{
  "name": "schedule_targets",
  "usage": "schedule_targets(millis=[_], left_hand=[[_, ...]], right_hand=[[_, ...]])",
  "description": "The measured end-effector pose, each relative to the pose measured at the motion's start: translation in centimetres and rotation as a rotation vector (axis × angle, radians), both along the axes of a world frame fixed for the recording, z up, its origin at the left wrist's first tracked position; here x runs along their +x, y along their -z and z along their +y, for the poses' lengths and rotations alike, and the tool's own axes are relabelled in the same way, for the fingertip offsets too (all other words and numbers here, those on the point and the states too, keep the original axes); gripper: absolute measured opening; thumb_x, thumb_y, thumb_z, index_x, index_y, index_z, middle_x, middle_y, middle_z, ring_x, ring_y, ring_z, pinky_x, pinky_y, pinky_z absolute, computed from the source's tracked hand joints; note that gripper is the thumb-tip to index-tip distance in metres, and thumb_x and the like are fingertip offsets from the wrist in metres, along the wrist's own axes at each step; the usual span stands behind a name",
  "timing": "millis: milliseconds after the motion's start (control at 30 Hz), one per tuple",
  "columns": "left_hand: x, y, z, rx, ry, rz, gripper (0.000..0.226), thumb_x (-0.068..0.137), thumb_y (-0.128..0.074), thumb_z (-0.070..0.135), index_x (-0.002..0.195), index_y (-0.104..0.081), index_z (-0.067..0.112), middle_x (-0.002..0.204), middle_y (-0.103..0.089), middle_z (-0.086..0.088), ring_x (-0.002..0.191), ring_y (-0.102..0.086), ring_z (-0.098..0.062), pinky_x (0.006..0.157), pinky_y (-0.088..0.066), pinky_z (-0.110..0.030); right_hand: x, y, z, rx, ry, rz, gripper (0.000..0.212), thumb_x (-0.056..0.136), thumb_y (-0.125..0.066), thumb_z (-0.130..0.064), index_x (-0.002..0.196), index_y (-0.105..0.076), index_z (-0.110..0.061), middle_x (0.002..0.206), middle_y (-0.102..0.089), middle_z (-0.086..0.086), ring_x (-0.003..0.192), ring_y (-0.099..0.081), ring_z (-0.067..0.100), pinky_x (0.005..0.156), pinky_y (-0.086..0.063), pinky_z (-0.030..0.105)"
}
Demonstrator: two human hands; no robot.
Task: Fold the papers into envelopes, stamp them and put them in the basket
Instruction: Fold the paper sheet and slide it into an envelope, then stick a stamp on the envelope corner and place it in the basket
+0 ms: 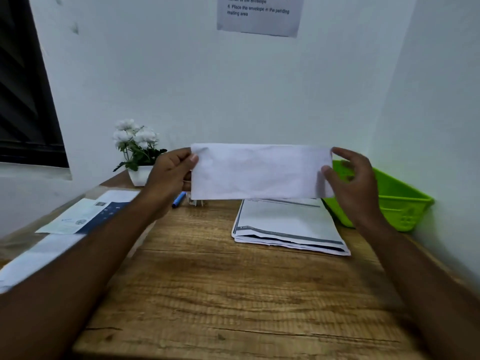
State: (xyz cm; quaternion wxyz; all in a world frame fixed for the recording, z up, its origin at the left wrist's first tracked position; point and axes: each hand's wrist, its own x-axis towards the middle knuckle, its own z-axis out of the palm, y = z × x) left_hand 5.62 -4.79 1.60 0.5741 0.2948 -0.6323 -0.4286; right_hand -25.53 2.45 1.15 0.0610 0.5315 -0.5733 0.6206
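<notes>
A long folded white paper, creased into a flat horizontal strip, is held up in mid-frame, clear of the brown wood-grain table & in front of the white wall. The left hand pinches its left short edge: thumb on the front face, other fingers curled behind. The right hand is at the right short edge w/ thumb on the front face and fingers bent round behind; it's motion-blurred, so how firm the grip is can't be told. Both forearms come in from the bottom corners. Just below the strip, centre-right on the table, lies a stack of printed white sheets w/ dark border lines, edges a bit fanned. Right of the stack, against the side wall, sits a bright green plastic basket, partly hidden by the right hand; inside not visible. Left of centre, by the back wall, a small white pot of white flowers; near it a blue pen pokes out under the left hand. At the frame's left edge lie white & dark-blue leaflets. Top centre, a printed notice on the wall; upper left, a dark window.
</notes>
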Motion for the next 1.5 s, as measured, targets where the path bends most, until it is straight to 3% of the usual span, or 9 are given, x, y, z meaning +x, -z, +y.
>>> schedule_targets(millis=[100,300,433,533,767,933,1100,1300,1500], left_hand=[[1.2,0.1,-0.9,0.071,0.025,-0.030,0.024,0.100,-0.043,0.011,0.117,-0.060,0.012,0.084,-0.074,0.004,0.073,-0.071,-0.010,0.060,-0.059,-0.027],[2.7,0.0,-1.5,0.263,0.220,-0.239,0.026,0.095,-0.050,0.008,0.115,-0.060,-0.004,0.084,-0.072,-0.010,0.063,-0.066,-0.015,0.051,-0.055,-0.026],[4.3,-0.5,-1.4,0.385,0.338,-0.490,0.035,0.072,-0.069,0.014,0.097,-0.067,-0.010,0.089,-0.070,-0.024,0.068,-0.068,-0.021,0.056,-0.058,-0.029],[4.7,-0.5,-0.8,0.439,0.440,-0.720,0.010,0.073,-0.067,0.006,0.077,-0.076,0.004,0.074,-0.071,-0.016,0.055,-0.066,-0.017,0.051,-0.056,-0.025],[4.6,0.1,-0.9,0.525,0.521,-1.009,0.035,0.073,-0.068,-0.001,0.107,-0.064,-0.005,0.087,-0.072,-0.023,0.059,-0.070,-0.025,0.051,-0.057,-0.028],[4.1,0.6,-1.2,0.539,0.506,-1.107,0.036,0.072,-0.072,0.004,0.106,-0.065,-0.004,0.082,-0.070,-0.025,0.057,-0.069,-0.025,0.049,-0.056,-0.027],[4.0,0.7,-1.5,0.544,0.515,-1.142,0.049,0.063,-0.083,0.012,0.105,-0.064,-0.005,0.078,-0.069,-0.023,0.055,-0.068,-0.025,0.048,-0.055,-0.027],[4.3,0.4,-1.7,0.519,0.522,-1.139,0.072,0.043,-0.094,0.036,0.100,-0.067,0.000,0.069,-0.067,-0.020,0.051,-0.066,-0.025,0.046,-0.054,-0.027],[3.8,1.4,-2.2,0.236,0.165,-0.927,0.036,0.069,-0.081,0.030,0.083,-0.066,0.000,0.046,-0.054,-0.006,0.034,-0.048,-0.016,0.037,-0.041,-0.022]], right_hand=[[-0.7,-0.8,0.5,0.198,-0.363,-0.441,0.038,0.090,-0.066,-0.013,0.127,-0.057,-0.017,0.100,-0.069,0.004,0.077,-0.067,0.017,0.063,-0.056,0.025],[-2.7,-1.3,1.4,0.470,-0.632,-0.511,0.048,0.077,-0.075,-0.015,0.123,-0.063,-0.007,0.094,-0.074,0.004,0.068,-0.069,0.010,0.057,-0.056,0.021],[-4.5,-1.2,1.9,0.766,-0.661,-0.362,0.083,0.028,-0.098,-0.038,0.102,-0.070,-0.015,0.088,-0.074,0.004,0.060,-0.066,0.010,0.054,-0.055,0.023],[-4.5,-1.2,2.4,0.958,-0.666,-0.248,0.078,0.035,-0.098,-0.032,0.105,-0.068,-0.012,0.081,-0.065,0.018,0.055,-0.062,0.016,0.049,-0.055,0.026],[-2.6,-1.5,3.5,1.238,-0.638,0.097,0.029,0.067,-0.086,-0.013,0.089,-0.070,-0.007,0.078,-0.072,0.017,0.060,-0.070,0.020,0.050,-0.054,0.023],[-1.4,-1.2,3.4,1.387,-0.536,0.368,0.012,0.075,-0.081,-0.020,0.084,-0.073,-0.015,0.069,-0.070,0.005,0.057,-0.067,0.011,0.050,-0.044,0.018],[-1.1,-1.0,2.9,1.399,-0.531,0.498,0.020,0.066,-0.086,-0.032,0.077,-0.075,-0.020,0.060,-0.064,0.000,0.053,-0.051,0.007,0.049,-0.030,0.024],[-1.0,-0.8,2.4,1.169,-0.570,0.540,0.021,0.066,-0.086,-0.033,0.072,-0.073,-0.018,0.075,-0.068,0.010,0.068,-0.052,0.013,0.065,-0.038,0.029],[1.7,1.2,0.5,0.682,-0.493,0.545,0.014,0.080,-0.077,-0.034,0.075,-0.068,-0.024,0.058,-0.056,-0.012,0.051,-0.045,0.001,0.054,-0.034,0.019]])
